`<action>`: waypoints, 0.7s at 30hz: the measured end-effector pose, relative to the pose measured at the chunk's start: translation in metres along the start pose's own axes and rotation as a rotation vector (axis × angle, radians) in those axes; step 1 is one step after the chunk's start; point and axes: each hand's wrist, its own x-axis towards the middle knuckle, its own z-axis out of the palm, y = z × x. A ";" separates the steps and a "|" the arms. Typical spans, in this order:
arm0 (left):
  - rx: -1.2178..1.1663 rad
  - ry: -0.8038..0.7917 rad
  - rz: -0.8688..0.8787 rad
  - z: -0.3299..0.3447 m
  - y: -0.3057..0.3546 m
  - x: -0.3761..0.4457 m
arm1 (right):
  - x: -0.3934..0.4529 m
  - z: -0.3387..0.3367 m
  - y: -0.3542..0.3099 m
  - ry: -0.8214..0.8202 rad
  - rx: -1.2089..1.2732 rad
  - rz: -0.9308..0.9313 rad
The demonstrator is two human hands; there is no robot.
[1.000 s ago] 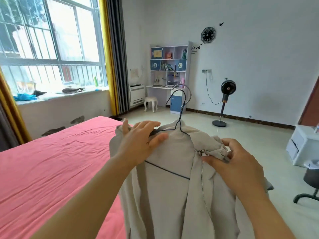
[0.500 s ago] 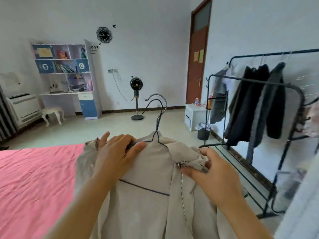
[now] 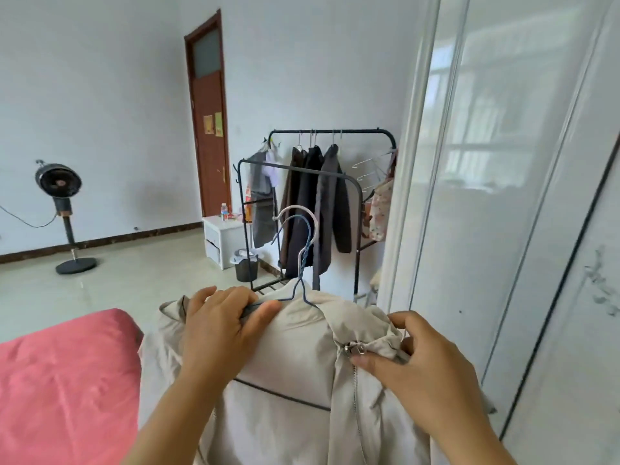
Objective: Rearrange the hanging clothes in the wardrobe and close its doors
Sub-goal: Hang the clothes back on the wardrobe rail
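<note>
I hold a beige zip jacket [image 3: 285, 357] on wire hangers [image 3: 302, 250] in front of me. My left hand [image 3: 218, 327] grips the jacket's left shoulder together with the hanger's arm. My right hand [image 3: 426, 367] pinches the bunched collar beside the zipper pull. Two hanger hooks, one silver and one blue, stick up above the collar. The white wardrobe [image 3: 503, 196] with glossy sliding doors fills the right side; the doors in view look shut.
A black clothes rack [image 3: 355, 182] with dark coats stands ahead by the wall, with a small bin [image 3: 246, 268] and a white bedside cabinet [image 3: 218, 239] next to it. A pink bed [image 3: 67, 380] lies at lower left. A standing fan [image 3: 62, 209] and a brown door [image 3: 211, 129] are further back.
My view has swung right, from the window and desk, past the clothes rack, to the wardrobe doors. Both hands keep the same hold on the jacket and hanger.
</note>
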 end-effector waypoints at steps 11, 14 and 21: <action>-0.299 -0.137 0.175 0.093 0.134 0.001 | -0.047 -0.105 0.076 0.193 -0.082 0.292; -0.394 -0.155 0.210 0.106 0.179 -0.004 | -0.068 -0.137 0.094 0.257 -0.166 0.338; -0.489 -0.212 0.250 0.112 0.244 -0.034 | -0.110 -0.183 0.122 0.293 -0.334 0.381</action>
